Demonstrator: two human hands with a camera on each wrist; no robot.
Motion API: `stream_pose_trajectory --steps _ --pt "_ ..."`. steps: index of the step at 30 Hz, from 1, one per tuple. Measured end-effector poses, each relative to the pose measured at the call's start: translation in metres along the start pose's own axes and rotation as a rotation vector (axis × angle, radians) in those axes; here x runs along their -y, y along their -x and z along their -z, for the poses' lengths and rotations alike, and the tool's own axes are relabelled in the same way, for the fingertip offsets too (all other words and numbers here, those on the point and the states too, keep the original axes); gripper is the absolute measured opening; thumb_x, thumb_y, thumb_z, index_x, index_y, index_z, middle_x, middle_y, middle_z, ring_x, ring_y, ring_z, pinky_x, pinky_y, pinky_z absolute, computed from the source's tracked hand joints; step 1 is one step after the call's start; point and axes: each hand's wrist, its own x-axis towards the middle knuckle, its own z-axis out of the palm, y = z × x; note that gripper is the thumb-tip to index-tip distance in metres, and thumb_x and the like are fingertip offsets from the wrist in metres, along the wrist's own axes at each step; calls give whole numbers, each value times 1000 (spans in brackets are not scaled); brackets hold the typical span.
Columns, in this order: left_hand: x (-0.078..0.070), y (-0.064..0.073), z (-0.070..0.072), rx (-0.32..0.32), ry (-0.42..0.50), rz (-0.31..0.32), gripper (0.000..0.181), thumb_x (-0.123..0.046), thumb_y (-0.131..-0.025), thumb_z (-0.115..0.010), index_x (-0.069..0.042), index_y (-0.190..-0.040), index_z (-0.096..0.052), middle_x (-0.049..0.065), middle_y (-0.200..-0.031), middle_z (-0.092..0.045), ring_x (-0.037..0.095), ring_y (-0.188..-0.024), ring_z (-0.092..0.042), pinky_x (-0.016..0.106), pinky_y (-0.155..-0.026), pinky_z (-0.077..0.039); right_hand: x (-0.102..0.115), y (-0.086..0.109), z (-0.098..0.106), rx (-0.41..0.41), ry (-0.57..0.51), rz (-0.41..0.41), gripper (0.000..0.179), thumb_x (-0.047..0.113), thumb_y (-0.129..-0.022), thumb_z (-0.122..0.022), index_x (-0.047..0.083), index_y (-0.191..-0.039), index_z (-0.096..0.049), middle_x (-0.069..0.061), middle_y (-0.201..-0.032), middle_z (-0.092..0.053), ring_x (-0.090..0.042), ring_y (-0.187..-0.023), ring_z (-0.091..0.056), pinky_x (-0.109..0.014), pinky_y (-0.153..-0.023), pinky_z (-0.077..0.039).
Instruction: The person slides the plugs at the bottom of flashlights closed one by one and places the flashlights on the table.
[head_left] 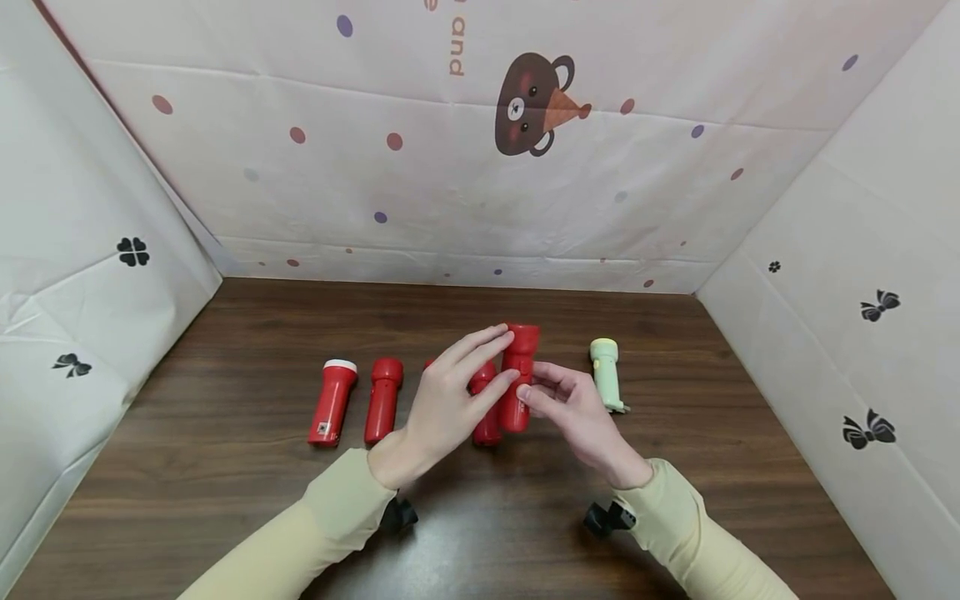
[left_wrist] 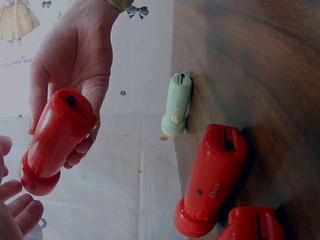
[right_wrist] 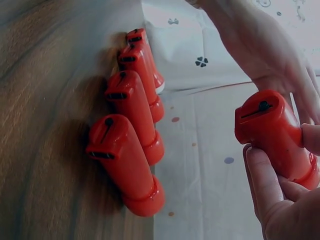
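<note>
My right hand [head_left: 573, 412] grips a red flashlight [head_left: 519, 375] by its body, thumb on the near side, and holds it up off the table. In the right wrist view, the held flashlight [right_wrist: 270, 132] turns its tail end, with a small black slider in a slot, toward the camera. My left hand [head_left: 442, 396] has its fingers extended alongside, with fingertips right at the flashlight's head and body. Just below lies another red flashlight [head_left: 486, 425], partly covered by the left fingers. One more is almost wholly hidden behind that hand in the head view.
Red flashlights lie in a row on the brown wooden table [head_left: 225, 467]; the leftmost [head_left: 331, 408] has a white head rim, beside a plain red one [head_left: 383, 404]. A pale green flashlight [head_left: 606, 375] lies to the right. White printed sheets [head_left: 450, 192] wall the back and sides.
</note>
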Motion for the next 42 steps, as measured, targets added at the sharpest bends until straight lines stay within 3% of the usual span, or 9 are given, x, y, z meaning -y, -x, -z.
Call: stream_pose_trajectory --steps 3,7,14,26,35,42 --pt "0 -5 0 25 -13 30 51 -15 -91 -82 -9 -139 -67 8 -143 -68 23 -125 -71 37 -99 -63 1 0 1 -13 42 -9 46 9 -101 -66 -7 -143 -57 -4 -122 -77 -7 -99 -74 -23 -89 -63" --pt "1 -12 0 66 -25 55 50 -16 -93 -80 -9 -141 -67 8 -144 -67 22 -124 -70 33 -92 -65 2 0 2 -38 135 -11 43 12 -100 -68 -2 -140 -61 -22 -129 -72 -10 -97 -74 -22 -89 -62" --pt "4 -24 0 132 -47 31 48 -14 -93 -80 -9 -139 -68 10 -139 -70 23 -126 -71 35 -100 -62 3 -1 6 -82 300 -2 41 16 -98 -73 2 -136 -66 -19 -124 -76 -18 -100 -75 -22 -86 -62" --pt "11 -34 -5 217 -108 21 45 -14 -91 -82 -11 -135 -71 8 -133 -74 22 -120 -73 34 -101 -62 2 -3 14 -123 423 -8 42 20 -96 -77 1 -132 -68 -17 -118 -78 -22 -100 -76 -20 -84 -61" --pt "15 -41 -7 311 -114 86 46 -17 -92 -81 -11 -137 -71 8 -135 -73 24 -122 -73 37 -102 -62 2 -5 18 -126 482 -22 42 22 -96 -78 0 -130 -69 -18 -116 -78 -24 -100 -77 -19 -83 -61" --pt "20 -44 -11 368 -88 138 45 -18 -94 -79 -11 -137 -70 8 -135 -73 24 -123 -72 38 -105 -61 3 -6 19 -139 537 -51 41 21 -95 -78 -2 -128 -69 -20 -119 -77 -25 -98 -78 -34 -87 -66"
